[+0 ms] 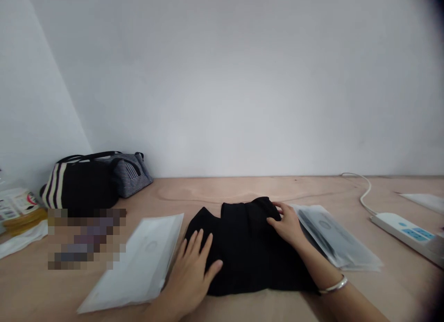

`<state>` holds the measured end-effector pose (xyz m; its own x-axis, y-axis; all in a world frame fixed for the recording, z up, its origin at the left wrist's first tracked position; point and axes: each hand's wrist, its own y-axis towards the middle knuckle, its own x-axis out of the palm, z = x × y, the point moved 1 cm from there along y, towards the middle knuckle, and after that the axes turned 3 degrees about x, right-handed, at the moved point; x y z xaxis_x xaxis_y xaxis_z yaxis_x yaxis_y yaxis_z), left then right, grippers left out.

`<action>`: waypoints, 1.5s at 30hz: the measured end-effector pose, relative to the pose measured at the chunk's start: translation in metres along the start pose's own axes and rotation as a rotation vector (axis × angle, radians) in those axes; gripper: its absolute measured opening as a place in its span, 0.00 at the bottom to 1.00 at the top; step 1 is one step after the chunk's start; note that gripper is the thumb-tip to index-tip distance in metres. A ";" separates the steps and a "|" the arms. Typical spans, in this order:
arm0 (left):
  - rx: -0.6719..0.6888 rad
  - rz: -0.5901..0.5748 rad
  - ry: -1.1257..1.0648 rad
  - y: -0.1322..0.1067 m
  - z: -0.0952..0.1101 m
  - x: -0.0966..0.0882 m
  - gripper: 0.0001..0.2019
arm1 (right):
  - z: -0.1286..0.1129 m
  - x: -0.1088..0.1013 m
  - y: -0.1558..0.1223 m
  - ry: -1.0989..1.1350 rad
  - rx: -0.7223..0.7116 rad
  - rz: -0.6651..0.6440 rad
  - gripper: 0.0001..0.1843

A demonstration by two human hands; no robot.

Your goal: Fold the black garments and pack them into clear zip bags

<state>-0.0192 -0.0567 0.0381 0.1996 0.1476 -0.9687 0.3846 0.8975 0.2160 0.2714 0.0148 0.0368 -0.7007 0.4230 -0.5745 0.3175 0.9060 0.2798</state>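
Observation:
A black garment [253, 257] lies spread on the wooden table, with a notch in its far edge and a folded part at the far right. Its exact kind cannot be made out. My left hand [194, 266] rests flat on the garment's left side, fingers stretched out. At the far right corner, my right hand [288, 224] curls its thumb and fingers around the folded cloth. Left of the garment is a stack of frosted plastic bags [145, 252]. To its right, by my right forearm, lie more plastic bags [333, 238] with something dark inside.
A black bag with white stripes [83, 185] and a striped bag [133, 174] stand at the back left. A package [21, 206] sits at the left edge. On the right, a white power strip [405, 232] trails its cord towards the wall [249, 90].

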 end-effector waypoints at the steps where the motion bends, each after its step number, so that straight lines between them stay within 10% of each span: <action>1: -0.004 -0.039 0.004 -0.002 0.005 0.005 0.30 | 0.000 0.004 0.002 0.049 0.031 -0.006 0.28; 9: -0.010 -0.134 0.020 -0.010 0.005 0.004 0.31 | -0.053 0.025 -0.002 0.348 -0.226 -0.201 0.23; 19: 0.003 -0.093 0.011 -0.010 0.003 0.008 0.30 | -0.014 0.001 -0.007 -0.484 -0.431 -0.532 0.31; 25: 0.006 -0.114 0.006 -0.010 0.004 0.008 0.31 | -0.011 0.005 -0.011 -0.787 -0.487 -0.440 0.27; 35: 0.039 -0.042 0.057 -0.007 0.012 0.003 0.29 | -0.026 0.000 0.000 -0.639 -0.419 -0.351 0.21; 45: 0.246 0.000 0.112 0.088 0.087 0.016 0.22 | 0.001 0.031 -0.009 -0.835 -0.262 -0.436 0.28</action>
<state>0.0962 -0.0115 0.0521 0.1039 0.2047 -0.9733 0.5948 0.7715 0.2258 0.2472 0.0198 0.0153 -0.0132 0.0162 -0.9998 -0.0848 0.9962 0.0173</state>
